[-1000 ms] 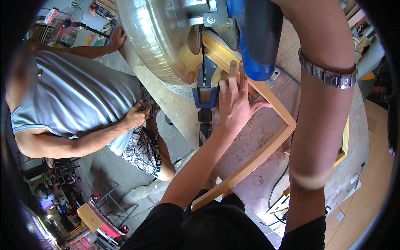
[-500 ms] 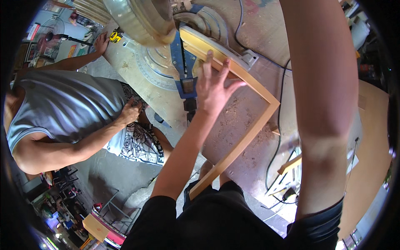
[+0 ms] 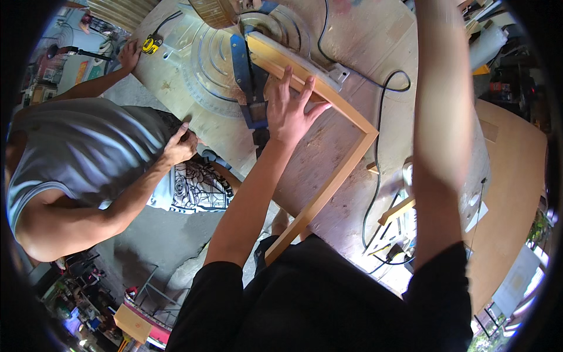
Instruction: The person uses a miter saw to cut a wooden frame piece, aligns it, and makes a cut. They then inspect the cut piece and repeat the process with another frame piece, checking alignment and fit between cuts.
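Observation:
My left hand (image 3: 291,111) presses its fingertips on a wooden frame piece (image 3: 343,110), its fingers spread. The L-shaped piece lies against the metal fence of a mitre saw (image 3: 202,76) with a blue centre plate, its long arm reaching down toward me. The saw's guard (image 3: 211,13) is cut off at the upper edge. My right forearm, smeared by motion, runs up out of the top of the picture, so that hand is out of view.
A co-worker (image 3: 88,164) stands at the left, one hand on the wooden worktable (image 3: 176,141) near a yellow tape measure (image 3: 151,44). A looped black cable (image 3: 399,82) crosses the tabletop. At the right are more frame pieces (image 3: 396,209) and a large board (image 3: 510,193).
The saw's guard and handle, large in the view a second ago, have moved up mostly out of it. My right arm has moved, while my left hand stays on the frame.

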